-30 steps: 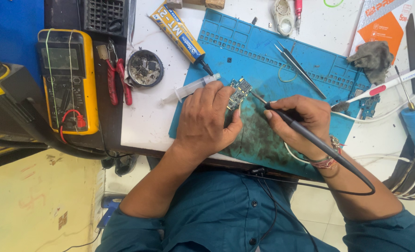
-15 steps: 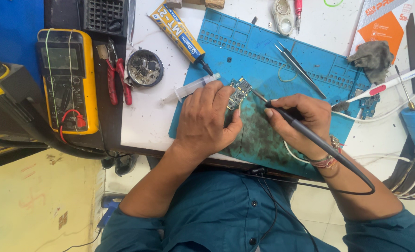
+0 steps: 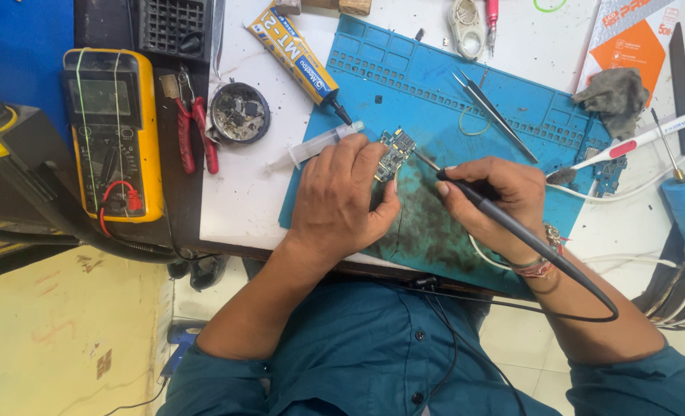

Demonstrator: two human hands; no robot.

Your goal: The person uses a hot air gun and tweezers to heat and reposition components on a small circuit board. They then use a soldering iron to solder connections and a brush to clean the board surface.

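On the blue mat [image 3: 435, 85] mid-bench, the left hand [image 3: 342, 196] is closed around a small circuit board [image 3: 395, 152]; the right hand [image 3: 496, 200] grips a soldering iron [image 3: 512, 223]. A slip could burn the fingers [image 3: 385, 212] or bridge joints.

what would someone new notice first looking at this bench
At the centre, the left hand pins a small circuit board to the blue mat, while the right hand holds a soldering iron with its tip at the board. A yellow multimeter stands out at far left, with red-handled pliers beside it.
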